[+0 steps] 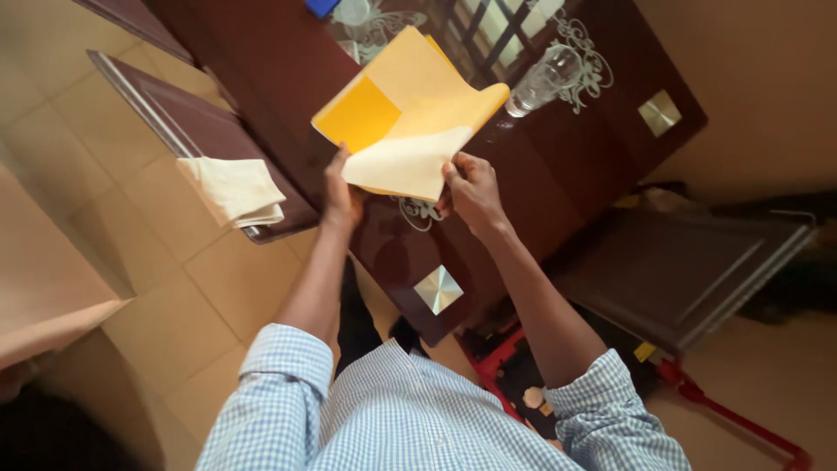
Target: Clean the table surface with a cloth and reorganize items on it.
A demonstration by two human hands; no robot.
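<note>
A yellow sheet of paper (410, 118) is held above a dark glossy table (558, 166), one part folded over and showing a paler side. My left hand (342, 194) grips the sheet's near left edge. My right hand (473, 187) pinches its near right corner. Both forearms reach forward from blue checked sleeves.
A clear drinking glass (542, 80) stands on the table just right of the paper. A folded cream cloth (235, 189) lies on a dark chair seat (174, 118) at the left. Another dark chair (689, 266) stands at the right, with a red frame (741, 423) on the tiled floor below.
</note>
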